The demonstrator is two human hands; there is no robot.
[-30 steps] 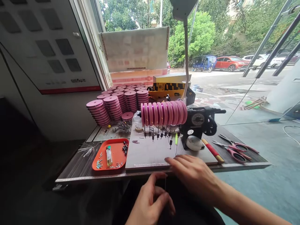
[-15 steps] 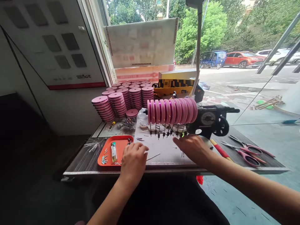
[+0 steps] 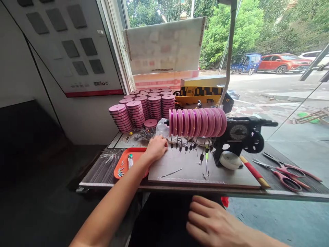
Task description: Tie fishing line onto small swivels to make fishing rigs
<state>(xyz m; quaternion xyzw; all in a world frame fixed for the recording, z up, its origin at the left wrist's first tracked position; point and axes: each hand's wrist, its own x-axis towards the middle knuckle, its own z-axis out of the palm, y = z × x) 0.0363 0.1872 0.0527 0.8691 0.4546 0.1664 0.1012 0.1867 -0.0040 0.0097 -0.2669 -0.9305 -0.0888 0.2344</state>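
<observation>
My left hand [image 3: 156, 147] reaches past the orange tray [image 3: 117, 168] to the back left of the pale work board [image 3: 177, 176]. Its fingers are curled down by the board; what they hold, if anything, is hidden. Low over my dark-clothed lap is my right hand [image 3: 208, 218], fingers bent together and their tips out of sight. Beyond the board, a row of pink discs [image 3: 197, 122] sits on the shaft of a black geared machine [image 3: 238, 133]. Small black weights [image 3: 190, 148] hang beneath the discs. A green-handled tool [image 3: 207, 156] and a thin metal rod [image 3: 171, 173] are on the board side.
Stacks of pink spools [image 3: 135, 115] stand at the back left. Scissors [image 3: 286, 180] and a red-and-yellow stick [image 3: 254, 171] lie on the right. A lighter [image 3: 130, 160] rests in the tray. A lamp pole [image 3: 228, 55] rises behind the machine. A white round dish [image 3: 230, 160] is by its base.
My right hand has drawn back from the hanging weights to above my lap, uncovering the green-handled tool. Forward from the tray's edge, my left hand has moved to the board's far left. The view has shifted.
</observation>
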